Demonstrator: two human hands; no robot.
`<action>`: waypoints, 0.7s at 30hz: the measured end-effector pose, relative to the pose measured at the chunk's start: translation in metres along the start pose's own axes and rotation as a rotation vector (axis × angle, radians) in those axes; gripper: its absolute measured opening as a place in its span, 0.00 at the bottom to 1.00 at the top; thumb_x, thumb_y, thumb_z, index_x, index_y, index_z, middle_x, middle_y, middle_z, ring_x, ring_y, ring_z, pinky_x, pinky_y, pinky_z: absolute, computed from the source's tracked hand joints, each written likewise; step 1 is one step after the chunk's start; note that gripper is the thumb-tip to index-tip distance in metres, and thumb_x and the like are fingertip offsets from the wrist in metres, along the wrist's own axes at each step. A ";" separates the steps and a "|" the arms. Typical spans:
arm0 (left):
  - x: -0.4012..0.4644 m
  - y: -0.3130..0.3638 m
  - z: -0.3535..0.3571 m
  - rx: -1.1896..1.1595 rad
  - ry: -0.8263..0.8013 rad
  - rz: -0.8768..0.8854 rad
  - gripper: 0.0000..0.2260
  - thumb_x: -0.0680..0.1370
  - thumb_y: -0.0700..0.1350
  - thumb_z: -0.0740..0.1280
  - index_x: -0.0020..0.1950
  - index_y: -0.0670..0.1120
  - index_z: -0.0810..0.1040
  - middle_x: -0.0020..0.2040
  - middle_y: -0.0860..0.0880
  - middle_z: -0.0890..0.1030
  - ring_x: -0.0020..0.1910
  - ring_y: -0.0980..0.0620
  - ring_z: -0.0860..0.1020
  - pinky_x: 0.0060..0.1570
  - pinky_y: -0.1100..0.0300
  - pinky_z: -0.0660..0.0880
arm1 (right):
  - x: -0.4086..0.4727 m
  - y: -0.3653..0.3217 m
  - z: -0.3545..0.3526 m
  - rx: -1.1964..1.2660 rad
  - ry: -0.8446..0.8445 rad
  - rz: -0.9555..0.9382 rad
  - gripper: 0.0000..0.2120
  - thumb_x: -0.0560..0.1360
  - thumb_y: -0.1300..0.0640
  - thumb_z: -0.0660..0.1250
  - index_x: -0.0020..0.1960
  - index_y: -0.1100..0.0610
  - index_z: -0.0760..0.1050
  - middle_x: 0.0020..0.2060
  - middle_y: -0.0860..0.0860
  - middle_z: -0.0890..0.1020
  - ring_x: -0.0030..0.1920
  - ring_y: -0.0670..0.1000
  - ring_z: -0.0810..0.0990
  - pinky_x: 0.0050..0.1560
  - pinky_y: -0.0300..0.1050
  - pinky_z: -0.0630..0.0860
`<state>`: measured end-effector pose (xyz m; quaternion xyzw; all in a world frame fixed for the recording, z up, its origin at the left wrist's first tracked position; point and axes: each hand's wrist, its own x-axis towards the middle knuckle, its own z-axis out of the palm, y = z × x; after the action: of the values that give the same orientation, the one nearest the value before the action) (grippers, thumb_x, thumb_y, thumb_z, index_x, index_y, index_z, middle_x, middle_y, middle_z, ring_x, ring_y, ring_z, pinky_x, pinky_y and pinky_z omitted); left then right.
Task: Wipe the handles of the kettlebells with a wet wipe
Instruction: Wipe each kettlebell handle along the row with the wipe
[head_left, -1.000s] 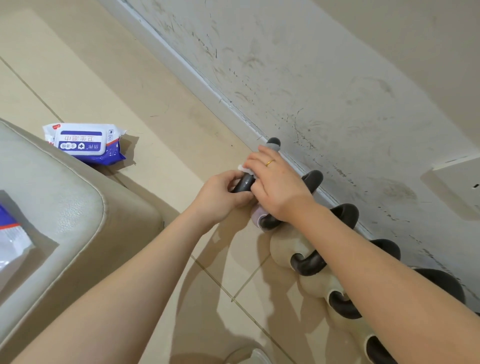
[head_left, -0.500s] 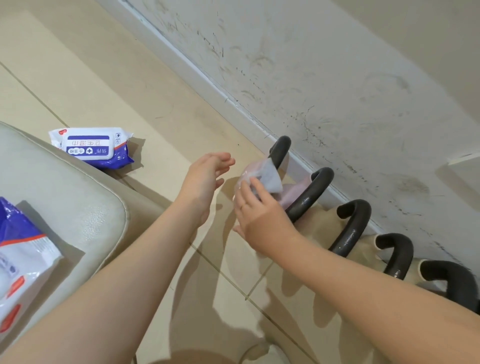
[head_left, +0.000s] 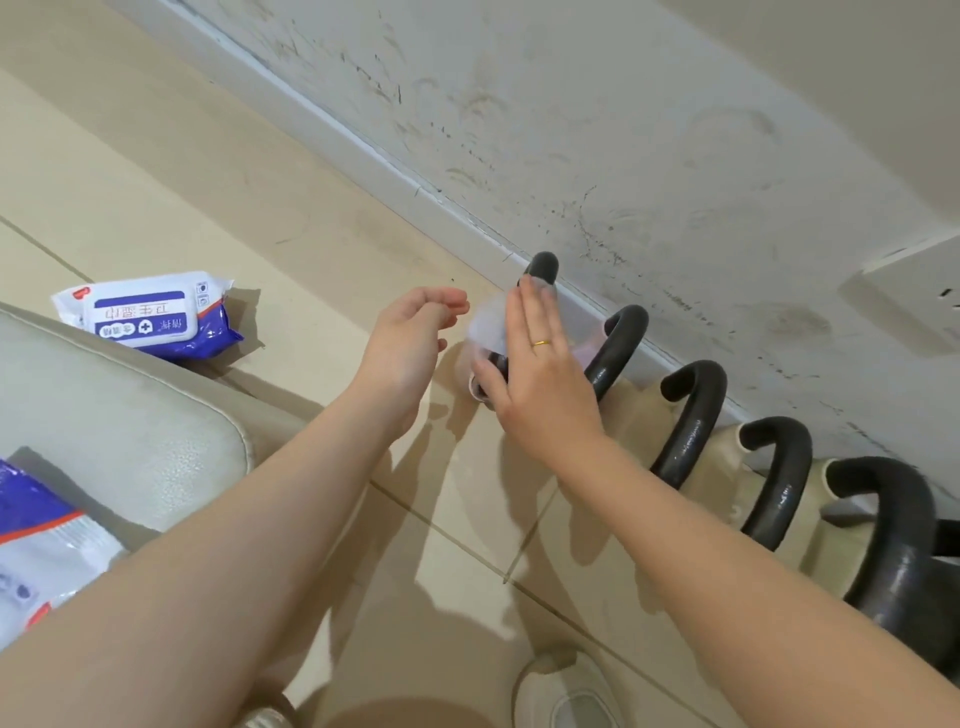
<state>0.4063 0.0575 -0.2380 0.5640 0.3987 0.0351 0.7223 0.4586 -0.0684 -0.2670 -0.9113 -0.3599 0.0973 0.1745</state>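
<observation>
Pack on cushion (head_left: 31, 561): blue and white, at the far left edge, on the pale cushion (head_left: 130, 431).
Wipe pack (head_left: 148, 317): lying on the floor (head_left: 208, 171) just beyond the cushion, well apart from both hands.
Left hand (head_left: 410, 343): a second ago it was closed on the first handle beside the right; now it hangs clear of it, fingers loosely curled, holding nothing.
Wipe (head_left: 488, 327): blurred white sheet under the right fingers, draped on the first handle, just beside the left fingertips.
Right hand (head_left: 540, 374): fingers extended, flat, pressing the wipe onto the first handle (head_left: 543, 267); half a second ago it held the wipe lower, off the handle.
Meaning: I judge the wiping is now one-handed, on the first kettlebell only.
Other handles (head_left: 691, 415): four more black loops run rightward along the wall (head_left: 623, 130), untouched at this moment, so most of the job looks ahead.
</observation>
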 end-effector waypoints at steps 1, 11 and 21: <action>0.000 0.001 0.003 0.022 0.010 0.000 0.11 0.77 0.38 0.56 0.47 0.49 0.77 0.51 0.52 0.79 0.53 0.56 0.74 0.58 0.60 0.70 | 0.002 -0.007 -0.001 0.182 -0.051 0.086 0.34 0.79 0.45 0.52 0.76 0.60 0.44 0.77 0.54 0.45 0.76 0.50 0.41 0.73 0.43 0.42; -0.002 -0.008 0.012 0.401 -0.152 0.049 0.06 0.77 0.40 0.63 0.50 0.46 0.78 0.43 0.49 0.79 0.40 0.52 0.76 0.32 0.72 0.69 | 0.034 -0.020 0.000 1.350 0.172 1.137 0.36 0.62 0.26 0.58 0.62 0.47 0.73 0.48 0.52 0.84 0.45 0.52 0.84 0.42 0.45 0.78; -0.002 -0.009 0.018 0.502 -0.133 0.059 0.10 0.75 0.37 0.65 0.54 0.45 0.78 0.41 0.49 0.78 0.38 0.50 0.74 0.30 0.63 0.67 | 0.028 -0.023 -0.019 1.569 0.305 1.131 0.23 0.77 0.36 0.51 0.54 0.51 0.77 0.44 0.51 0.83 0.34 0.47 0.82 0.29 0.40 0.72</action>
<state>0.4121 0.0390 -0.2432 0.7379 0.3299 -0.0811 0.5831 0.4703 -0.0379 -0.2416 -0.5774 0.3233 0.2596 0.7033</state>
